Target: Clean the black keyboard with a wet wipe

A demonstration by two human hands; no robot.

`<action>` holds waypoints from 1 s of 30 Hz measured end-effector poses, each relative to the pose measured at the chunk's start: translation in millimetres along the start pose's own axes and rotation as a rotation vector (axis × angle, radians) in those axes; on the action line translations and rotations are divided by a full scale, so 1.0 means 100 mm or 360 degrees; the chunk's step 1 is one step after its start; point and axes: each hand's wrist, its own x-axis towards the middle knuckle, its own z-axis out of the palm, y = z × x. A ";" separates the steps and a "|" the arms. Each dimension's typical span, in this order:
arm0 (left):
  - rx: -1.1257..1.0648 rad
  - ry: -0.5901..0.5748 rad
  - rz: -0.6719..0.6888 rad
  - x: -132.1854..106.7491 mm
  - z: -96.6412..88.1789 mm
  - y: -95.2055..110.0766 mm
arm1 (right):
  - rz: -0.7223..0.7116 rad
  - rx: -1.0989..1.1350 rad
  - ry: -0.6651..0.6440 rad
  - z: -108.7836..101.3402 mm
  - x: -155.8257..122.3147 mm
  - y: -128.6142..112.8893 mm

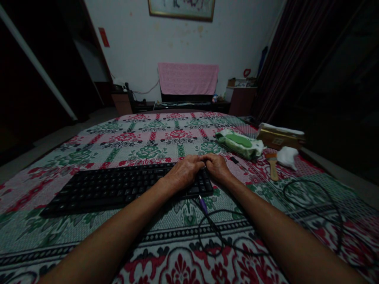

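A black keyboard (pixel 118 187) lies on a bed covered with a red, green and white flowered sheet (pixel 142 142). My left hand (pixel 183 171) and my right hand (pixel 216 165) rest together on the keyboard's right end, fingers curled down and touching each other. What the fingers press or pinch is hidden. The keyboard's black cable (pixel 219 232), with a purple plug (pixel 203 204), loops on the sheet below my hands.
A green and white wipes pack (pixel 239 142) lies right of my hands. Farther right are a wooden brush (pixel 272 165), a crumpled white tissue (pixel 287 156) and a brown box (pixel 278 138). A pink cloth (pixel 188 78) covers a screen at the far wall.
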 end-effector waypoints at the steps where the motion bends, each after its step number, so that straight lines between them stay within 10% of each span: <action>1: 0.0002 -0.0020 0.0006 0.00 0.00 0.00 | 0.0000 0.0004 -0.0003 0.00 0.00 0.00; 30: -0.0028 -0.0052 -0.0016 0.04 -0.02 -0.04 | 0.0095 0.0036 0.0008 -0.01 -0.02 0.02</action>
